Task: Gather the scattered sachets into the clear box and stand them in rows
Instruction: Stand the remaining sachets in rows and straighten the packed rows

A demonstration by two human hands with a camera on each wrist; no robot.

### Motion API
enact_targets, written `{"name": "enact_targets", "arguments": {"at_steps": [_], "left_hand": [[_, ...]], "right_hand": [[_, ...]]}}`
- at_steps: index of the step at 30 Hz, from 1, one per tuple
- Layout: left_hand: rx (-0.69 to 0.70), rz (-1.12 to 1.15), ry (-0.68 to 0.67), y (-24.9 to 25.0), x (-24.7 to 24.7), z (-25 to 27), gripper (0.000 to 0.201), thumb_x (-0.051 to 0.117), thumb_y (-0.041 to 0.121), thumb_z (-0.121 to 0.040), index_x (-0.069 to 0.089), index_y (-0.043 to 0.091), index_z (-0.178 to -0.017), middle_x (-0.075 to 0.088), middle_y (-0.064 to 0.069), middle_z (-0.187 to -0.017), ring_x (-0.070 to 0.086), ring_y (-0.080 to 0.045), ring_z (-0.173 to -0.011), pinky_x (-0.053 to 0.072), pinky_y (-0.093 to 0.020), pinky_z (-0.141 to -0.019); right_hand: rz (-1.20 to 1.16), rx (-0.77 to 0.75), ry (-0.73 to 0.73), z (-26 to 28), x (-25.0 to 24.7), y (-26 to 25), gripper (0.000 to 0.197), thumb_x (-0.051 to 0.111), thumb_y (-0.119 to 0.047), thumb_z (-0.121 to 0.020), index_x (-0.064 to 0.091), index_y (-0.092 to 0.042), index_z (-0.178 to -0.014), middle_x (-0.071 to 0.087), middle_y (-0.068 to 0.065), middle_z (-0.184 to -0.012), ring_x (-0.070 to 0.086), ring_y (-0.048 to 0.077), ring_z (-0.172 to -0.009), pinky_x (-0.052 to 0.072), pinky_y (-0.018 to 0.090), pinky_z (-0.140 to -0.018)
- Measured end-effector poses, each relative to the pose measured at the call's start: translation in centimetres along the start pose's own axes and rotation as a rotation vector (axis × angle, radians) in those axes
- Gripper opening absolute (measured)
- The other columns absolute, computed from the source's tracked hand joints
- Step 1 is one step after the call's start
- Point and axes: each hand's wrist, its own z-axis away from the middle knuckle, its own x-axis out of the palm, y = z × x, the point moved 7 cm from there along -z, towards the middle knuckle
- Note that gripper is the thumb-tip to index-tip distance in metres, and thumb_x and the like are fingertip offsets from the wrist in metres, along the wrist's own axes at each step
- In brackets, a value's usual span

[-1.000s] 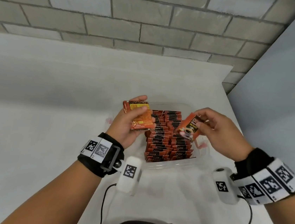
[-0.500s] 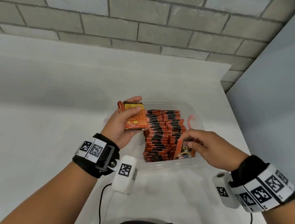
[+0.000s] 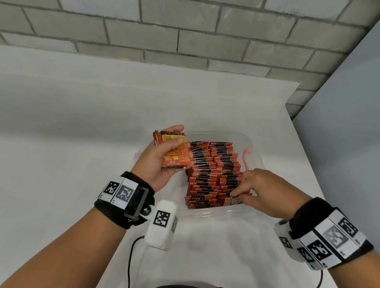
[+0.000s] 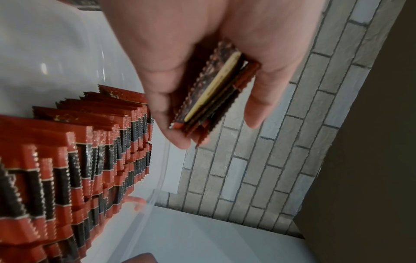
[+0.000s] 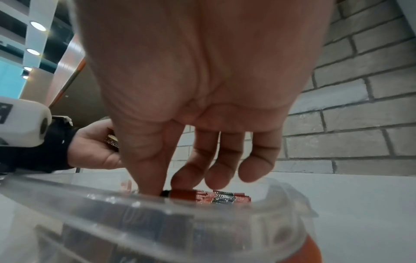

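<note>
Two rows of orange-and-black foil sachets [image 3: 213,172] stand on edge in the clear plastic box [image 3: 252,148], packed tight, crimped zigzag tops up. They fill most of the box's length, with a small gap at the near wall and a strip free along the right side.

Right hand [image 3: 266,192] is down at the near end of the right row, fingertips [image 3: 235,193] pinching or pressing the front sachet [image 3: 234,200] into line. Which of the two, I cannot tell; the thumb is hidden inside the box in the wrist view.

Left hand [image 3: 158,161] grips a small flat stack of orange sachets [image 3: 175,152] just beside the box's left wall, thumb across the printed back face.

Judgement: nearly done. That stack is what's left to stand; no loose sachets visible on the white matte bench [image 3: 67,130].

Sachets are thin, glossy, flexible, so end ones may lean. Box is smooth, rigid, round-cornered, with an orange latch [image 3: 245,159] on the right.
</note>
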Motion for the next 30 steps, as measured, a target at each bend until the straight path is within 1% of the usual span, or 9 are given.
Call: {"name": "enact_targets", "arguments": {"at_steps": [2,4,14,17,19,22,24,27,30], "left_hand": [[-0.002,-0.004,-0.005,0.0,0.1,0.0,0.041,0.065,0.013,-0.075,0.061,0.019,-0.115,0.064,-0.010,-0.087,0.065,-0.024,-0.075,0.056,-0.038,-0.066],[-0.005,-0.010,-0.009,0.0,0.3,0.0,0.043,0.067,0.012,-0.074,0.061,0.019,-0.116,0.063,-0.010,-0.088,0.065,-0.024,-0.075,0.057,-0.038,-0.067],[-0.020,0.027,0.009,0.0,0.4,0.0,0.038,0.064,0.010,-0.077,0.061,0.017,-0.113,0.064,-0.012,-0.086,0.066,-0.024,-0.074,0.057,-0.037,-0.065],[-0.030,0.073,0.004,0.0,0.6,0.1,0.030,0.051,0.006,-0.087,0.059,0.013,-0.115,0.060,-0.016,-0.090,0.066,-0.024,-0.070,0.058,-0.036,-0.064],[-0.059,0.070,-0.011,-0.1,0.8,0.2,0.032,0.041,0.003,-0.091,0.060,0.012,-0.116,0.059,-0.016,-0.095,0.067,-0.027,-0.072,0.059,-0.039,-0.066],[-0.081,0.015,-0.066,-0.2,1.8,0.3,0.034,0.048,0.000,-0.087,0.061,0.012,-0.117,0.066,-0.015,-0.102,0.070,-0.031,-0.081,0.060,-0.043,-0.070],[-0.081,-0.045,-0.114,-0.3,2.7,0.4,0.039,0.056,0.002,-0.081,0.061,0.014,-0.118,0.069,-0.013,-0.107,0.070,-0.032,-0.090,0.060,-0.042,-0.070],[-0.086,-0.103,-0.166,-0.7,3.6,0.5,0.043,0.059,0.001,-0.080,0.059,0.014,-0.120,0.069,-0.013,-0.108,0.070,-0.030,-0.091,0.060,-0.040,-0.066],[-0.091,-0.148,-0.212,-1.2,3.9,0.5,0.039,0.062,0.001,-0.083,0.059,0.014,-0.120,0.069,-0.014,-0.110,0.069,-0.032,-0.092,0.059,-0.040,-0.065]], "right_hand": [[0.084,0.020,-0.045,-0.3,0.1,-0.1,0.020,0.063,-0.020,-0.090,0.074,-0.030,-0.104,0.066,-0.012,-0.102,0.058,0.007,-0.093,0.046,0.025,-0.087],[0.136,0.051,-0.072,-0.5,0.0,-0.2,0.018,0.064,-0.021,-0.089,0.074,-0.029,-0.102,0.067,-0.012,-0.101,0.060,0.008,-0.092,0.047,0.027,-0.088],[0.177,0.139,-0.135,-1.7,0.4,0.3,0.007,0.071,-0.018,-0.083,0.072,-0.024,-0.085,0.069,-0.010,-0.090,0.062,0.007,-0.082,0.044,0.017,-0.072],[0.040,0.169,-0.110,-1.4,0.0,0.8,0.006,0.072,-0.021,-0.082,0.067,-0.023,-0.081,0.068,-0.008,-0.084,0.062,0.007,-0.077,0.039,0.011,-0.062],[-0.117,0.165,-0.019,-1.2,-0.9,0.8,0.006,0.072,-0.025,-0.083,0.067,-0.022,-0.081,0.067,-0.006,-0.080,0.059,-0.001,-0.067,0.038,0.008,-0.059],[-0.322,0.102,0.183,-0.9,-2.9,-0.6,0.012,0.068,-0.031,-0.085,0.066,-0.024,-0.095,0.065,-0.006,-0.082,0.053,-0.005,-0.064,0.040,0.011,-0.062],[-0.433,0.082,0.278,-0.9,-3.7,-1.8,0.023,0.065,-0.035,-0.087,0.059,-0.030,-0.109,0.063,-0.008,-0.088,0.055,0.002,-0.070,0.045,0.016,-0.067],[-0.596,0.075,0.346,-1.3,-4.0,-3.1,0.042,0.064,-0.037,-0.086,0.048,-0.033,-0.124,0.061,-0.009,-0.094,0.058,0.018,-0.078,0.049,0.027,-0.069],[-0.702,0.077,0.363,-2.0,-3.5,-3.3,0.055,0.066,-0.027,-0.087,0.042,-0.028,-0.136,0.058,-0.009,-0.096,0.061,0.009,-0.077,0.049,0.020,-0.065]]}}
